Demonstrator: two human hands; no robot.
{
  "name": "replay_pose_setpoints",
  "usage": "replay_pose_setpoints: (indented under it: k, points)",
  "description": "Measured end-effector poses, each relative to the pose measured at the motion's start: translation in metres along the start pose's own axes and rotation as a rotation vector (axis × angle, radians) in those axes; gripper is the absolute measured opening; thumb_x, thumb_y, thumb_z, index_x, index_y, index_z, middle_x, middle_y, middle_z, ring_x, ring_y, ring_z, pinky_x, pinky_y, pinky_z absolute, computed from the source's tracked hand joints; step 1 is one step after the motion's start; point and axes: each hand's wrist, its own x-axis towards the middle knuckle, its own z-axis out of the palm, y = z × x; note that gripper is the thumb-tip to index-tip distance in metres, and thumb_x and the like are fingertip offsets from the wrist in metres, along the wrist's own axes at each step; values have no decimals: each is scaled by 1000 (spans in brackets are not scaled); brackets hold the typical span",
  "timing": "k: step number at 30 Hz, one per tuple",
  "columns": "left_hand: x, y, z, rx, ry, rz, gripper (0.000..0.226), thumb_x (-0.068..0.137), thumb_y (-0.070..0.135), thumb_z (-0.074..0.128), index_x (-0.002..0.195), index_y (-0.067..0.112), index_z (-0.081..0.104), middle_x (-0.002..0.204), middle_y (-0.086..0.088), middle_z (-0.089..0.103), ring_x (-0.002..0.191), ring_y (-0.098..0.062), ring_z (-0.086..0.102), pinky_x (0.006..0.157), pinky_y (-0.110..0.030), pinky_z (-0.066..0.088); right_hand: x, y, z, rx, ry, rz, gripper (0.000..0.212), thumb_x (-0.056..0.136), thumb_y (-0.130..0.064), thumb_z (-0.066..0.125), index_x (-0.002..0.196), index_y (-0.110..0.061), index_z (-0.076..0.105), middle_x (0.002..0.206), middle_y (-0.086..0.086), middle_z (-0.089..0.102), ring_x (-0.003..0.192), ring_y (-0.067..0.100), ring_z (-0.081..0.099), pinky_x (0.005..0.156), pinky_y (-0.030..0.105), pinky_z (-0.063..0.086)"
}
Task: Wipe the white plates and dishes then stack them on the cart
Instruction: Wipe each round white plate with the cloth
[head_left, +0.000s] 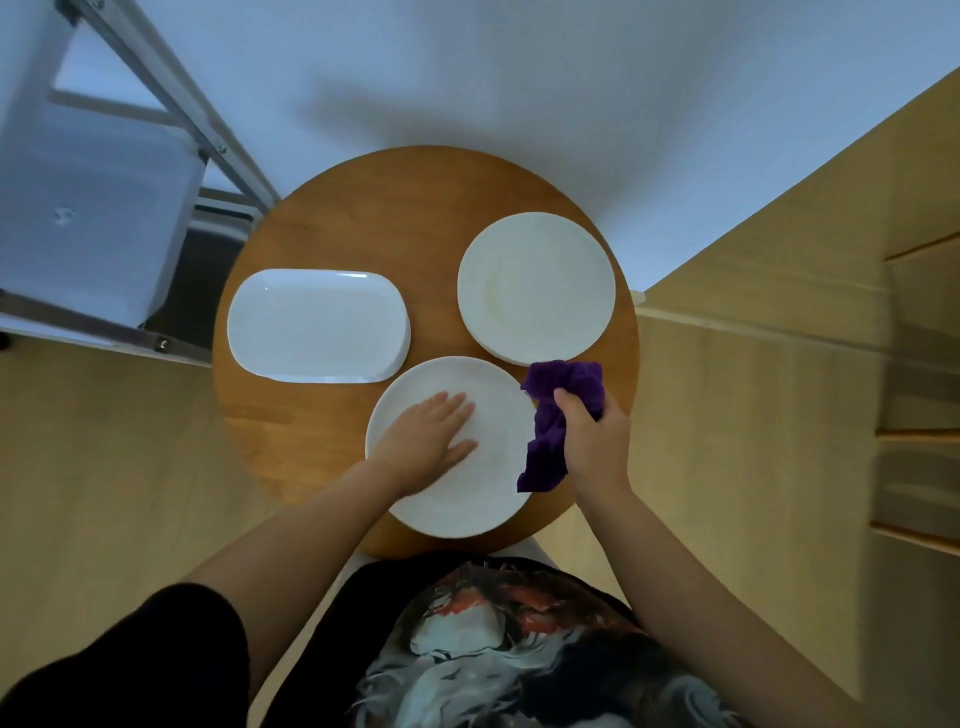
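Note:
Three white dishes lie on a round wooden table (332, 218). Nearest me is a round plate (483, 493), and my left hand (428, 441) rests flat on it with the fingers spread. My right hand (592, 441) grips a crumpled purple cloth (556, 410) just above that plate's right rim. A second round plate (535, 288), apparently the top of a small stack, sits at the far right. A rounded rectangular dish (317, 325) lies at the left.
A metal-framed cart (93, 208) with a white shelf stands to the far left of the table. Wooden steps or shelving (914, 415) run along the right. A white wall is behind the table, pale wooden floor around it.

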Motion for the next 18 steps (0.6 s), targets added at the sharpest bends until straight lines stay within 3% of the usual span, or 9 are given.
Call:
replay_pose_setpoints:
  k: [3, 5, 7, 10, 14, 18]
  points:
    - [37, 9, -25, -345, 281, -213, 35, 97, 33, 47, 126, 15, 55, 118, -1, 62, 108, -20, 58, 89, -31, 45, 11, -7, -2, 27, 6, 6, 10, 88, -21, 61, 80, -27, 61, 71, -9, 61, 69, 11, 58, 66, 27, 48]
    - [67, 13, -40, -443, 401, -348, 27, 95, 31, 51, 112, 11, 58, 93, 2, 62, 84, -16, 58, 71, -26, 42, 21, -13, -5, 48, 14, 1, 10, 88, -20, 61, 81, -27, 61, 70, -8, 61, 66, 10, 57, 63, 25, 47]
    - [95, 12, -53, -475, 459, -477, 29, 93, 34, 54, 107, 9, 57, 87, -1, 60, 78, -17, 56, 67, -27, 40, 32, -18, -10, 67, 24, 0, 8, 89, -19, 60, 84, -25, 62, 71, -7, 60, 64, 8, 57, 60, 22, 46]
    - [127, 5, -65, -441, 341, -615, 40, 90, 41, 58, 112, 7, 54, 97, -6, 61, 84, -20, 57, 68, -30, 44, 47, -23, -16, 100, 50, 14, 9, 89, -19, 61, 84, -26, 61, 68, -7, 59, 63, 9, 56, 59, 23, 45]
    - [150, -3, -69, -362, 193, -644, 39, 91, 36, 59, 116, 7, 52, 107, -10, 63, 83, -20, 57, 63, -30, 44, 62, -25, -21, 107, 66, 32, 9, 89, -19, 61, 84, -26, 60, 66, -9, 59, 62, 8, 56, 59, 23, 45]
    - [158, -7, -76, -344, 73, -594, 20, 96, 26, 50, 107, 10, 55, 79, -1, 55, 63, -15, 55, 51, -25, 44, 69, -25, -23, 96, 51, 53, 8, 90, -20, 60, 86, -26, 59, 74, -3, 61, 64, 10, 57, 58, 21, 46]
